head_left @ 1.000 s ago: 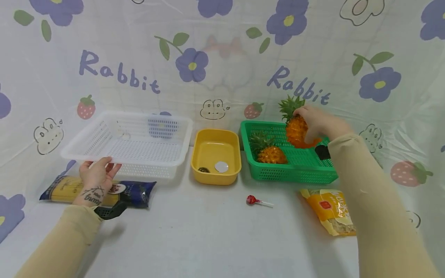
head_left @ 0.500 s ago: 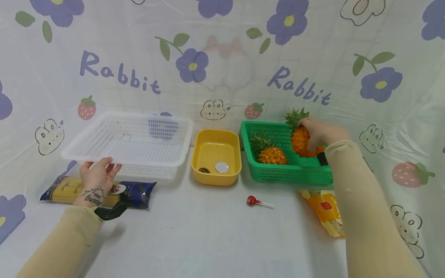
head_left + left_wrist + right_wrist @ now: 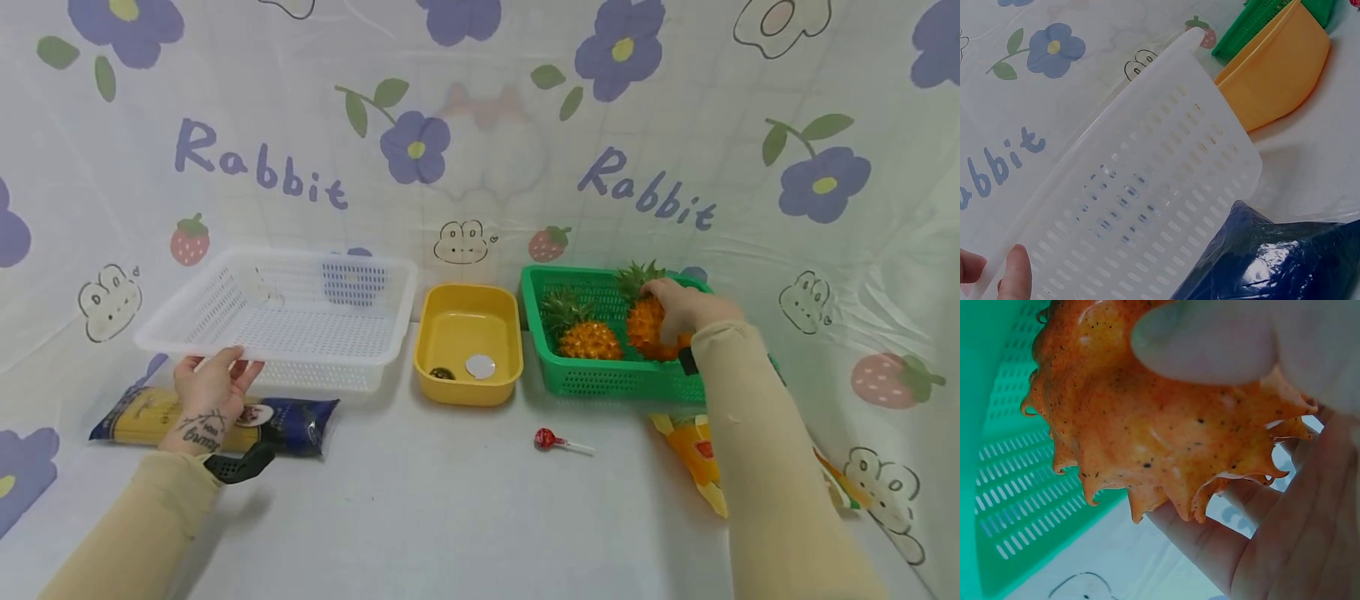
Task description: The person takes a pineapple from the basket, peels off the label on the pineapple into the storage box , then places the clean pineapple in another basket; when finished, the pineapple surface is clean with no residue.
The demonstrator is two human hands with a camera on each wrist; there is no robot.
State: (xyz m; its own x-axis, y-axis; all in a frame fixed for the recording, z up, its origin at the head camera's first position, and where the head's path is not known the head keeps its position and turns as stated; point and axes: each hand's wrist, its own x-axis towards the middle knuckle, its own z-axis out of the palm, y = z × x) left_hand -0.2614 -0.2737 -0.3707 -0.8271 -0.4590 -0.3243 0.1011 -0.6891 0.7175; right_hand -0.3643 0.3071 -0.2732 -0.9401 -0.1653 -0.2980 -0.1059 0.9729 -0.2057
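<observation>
My right hand (image 3: 678,308) grips an orange toy-like pineapple (image 3: 647,327) with green leaves, thumb on one side and fingers around the other. It is down inside the green basket (image 3: 600,379). Close up, the right wrist view shows the pineapple's hooked spikes (image 3: 1141,444); whether it touches the basket floor cannot be told. A second pineapple (image 3: 590,340) lies in the basket's left half. At the left, my left hand (image 3: 210,387) pinches the front rim of a white slatted basket (image 3: 360,371), its fingertips (image 3: 1016,269) at the rim in the left wrist view.
Between the baskets stands a yellow tub (image 3: 468,392) holding a white disc (image 3: 480,366) and a small dark round thing (image 3: 442,373). A lollipop (image 3: 547,438), a spaghetti pack (image 3: 300,423) and an orange food bag (image 3: 690,450), partly behind my right arm, lie in front.
My right hand has lowered the pineapple from above the green basket down into it, moving slightly right. My left hand has stayed on the white basket's rim.
</observation>
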